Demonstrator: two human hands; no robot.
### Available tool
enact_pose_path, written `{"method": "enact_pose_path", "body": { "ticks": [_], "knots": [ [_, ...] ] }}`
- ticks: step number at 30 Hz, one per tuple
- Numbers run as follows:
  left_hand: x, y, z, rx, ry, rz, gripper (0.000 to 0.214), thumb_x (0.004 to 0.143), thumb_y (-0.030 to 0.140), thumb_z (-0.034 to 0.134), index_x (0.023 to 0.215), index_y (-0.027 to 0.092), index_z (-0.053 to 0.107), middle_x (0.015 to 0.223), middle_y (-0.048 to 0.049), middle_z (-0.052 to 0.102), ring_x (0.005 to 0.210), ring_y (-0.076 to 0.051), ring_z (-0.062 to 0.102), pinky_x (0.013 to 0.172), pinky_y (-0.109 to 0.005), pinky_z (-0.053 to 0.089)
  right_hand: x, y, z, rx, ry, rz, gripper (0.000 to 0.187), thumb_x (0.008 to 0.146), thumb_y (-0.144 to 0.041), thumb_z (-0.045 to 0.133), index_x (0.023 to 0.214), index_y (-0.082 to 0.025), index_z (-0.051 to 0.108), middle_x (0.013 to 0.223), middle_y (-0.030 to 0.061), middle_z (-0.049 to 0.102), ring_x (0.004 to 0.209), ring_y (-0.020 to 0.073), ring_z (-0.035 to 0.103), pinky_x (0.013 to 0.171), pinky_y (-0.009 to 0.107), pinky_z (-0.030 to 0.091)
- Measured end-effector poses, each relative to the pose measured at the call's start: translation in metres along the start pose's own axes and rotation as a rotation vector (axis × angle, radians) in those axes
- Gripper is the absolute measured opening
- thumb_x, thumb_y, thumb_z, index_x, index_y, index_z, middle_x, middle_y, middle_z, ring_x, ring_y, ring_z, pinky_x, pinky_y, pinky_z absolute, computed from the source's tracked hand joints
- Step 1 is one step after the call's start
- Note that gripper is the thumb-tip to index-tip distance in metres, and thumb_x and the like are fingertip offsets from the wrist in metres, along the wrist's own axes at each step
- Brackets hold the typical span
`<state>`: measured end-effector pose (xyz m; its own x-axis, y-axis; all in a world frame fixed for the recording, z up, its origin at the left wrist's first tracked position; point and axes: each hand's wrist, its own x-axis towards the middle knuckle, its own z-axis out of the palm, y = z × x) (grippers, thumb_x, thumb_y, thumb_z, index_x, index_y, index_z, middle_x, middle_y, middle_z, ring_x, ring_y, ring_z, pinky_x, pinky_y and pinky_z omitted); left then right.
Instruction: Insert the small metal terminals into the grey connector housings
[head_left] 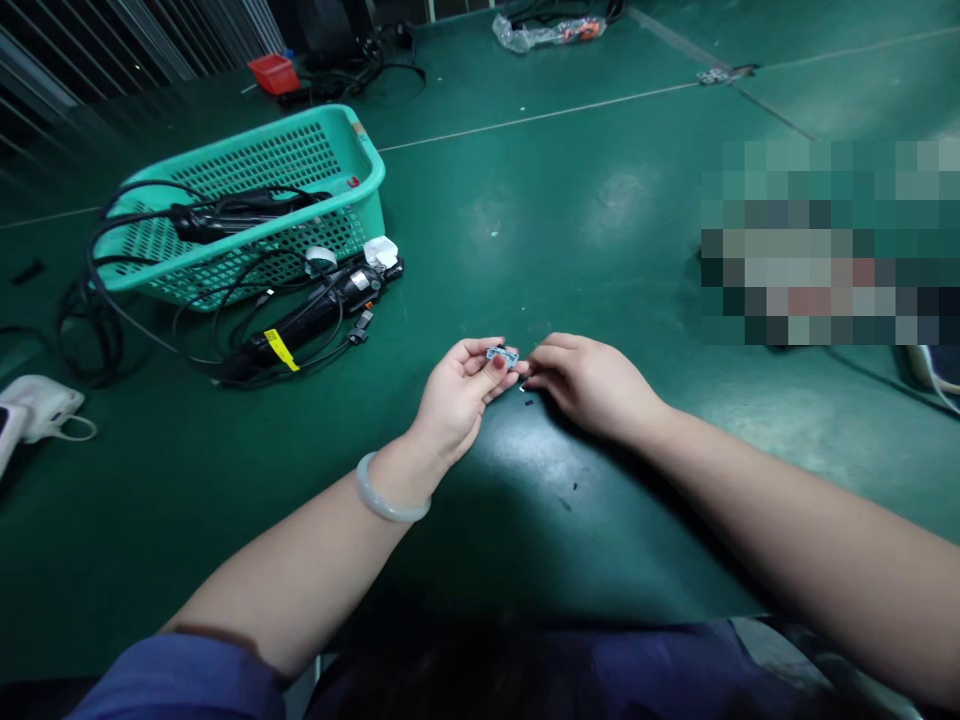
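Green tabletop point(525, 270), mesh basket point(365, 185) to the left; small blue-white part point(503, 355) pinched by left hand point(459, 388), thumb against fingers; right hand point(594, 378) close beside, cannot tell whether it grasps anything; work seemingly underway: part in hand, tiny black piece point(529, 403) loose nearby; remainder unclear.

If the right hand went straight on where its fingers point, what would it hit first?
Probably the left hand, which holds a small light-blue part; the gap from the right hand looks slight, but depth is unclear.
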<state>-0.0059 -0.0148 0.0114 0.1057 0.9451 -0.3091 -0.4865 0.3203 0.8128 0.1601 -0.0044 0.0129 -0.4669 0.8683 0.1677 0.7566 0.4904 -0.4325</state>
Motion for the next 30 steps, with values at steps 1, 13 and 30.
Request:
{"method": "enact_pose_path", "body": {
  "ticks": [1,13,30],
  "knots": [
    [0.0,0.0,0.0,0.003,-0.001,0.001,0.017,0.075,0.011,0.068,0.088,0.014,0.058,0.079,0.0001,0.068,0.074,-0.009,0.068,0.076,-0.023,0.052,0.0,0.0,0.001,-0.031,-0.013,-0.009,0.015,0.087,-0.022,0.05,0.082,-0.019,0.065,0.085,0.0049,0.064,0.078,0.0173,0.059,0.066,0.027,0.041],
    [-0.001,-0.004,-0.001,0.093,-0.029,0.07,0.035,0.06,0.018,0.08,0.086,0.015,0.058,0.081,-0.0007,0.068,0.077,-0.012,0.068,0.084,-0.031,0.051,-0.001,-0.006,-0.002,0.062,0.084,0.051,0.015,0.083,-0.016,0.048,0.075,-0.017,0.061,0.082,0.0062,0.062,0.074,0.0169,0.056,0.066,0.028,0.041],
    [-0.009,-0.007,0.005,0.298,-0.017,0.224,0.039,0.05,0.013,0.084,0.075,0.016,0.054,0.076,0.0,0.067,0.078,-0.014,0.067,0.079,-0.03,0.053,-0.003,-0.03,-0.004,0.194,0.291,0.172,0.012,0.082,-0.02,0.054,0.073,-0.018,0.061,0.077,0.0046,0.063,0.072,0.0161,0.056,0.065,0.029,0.043]
  ]
}}
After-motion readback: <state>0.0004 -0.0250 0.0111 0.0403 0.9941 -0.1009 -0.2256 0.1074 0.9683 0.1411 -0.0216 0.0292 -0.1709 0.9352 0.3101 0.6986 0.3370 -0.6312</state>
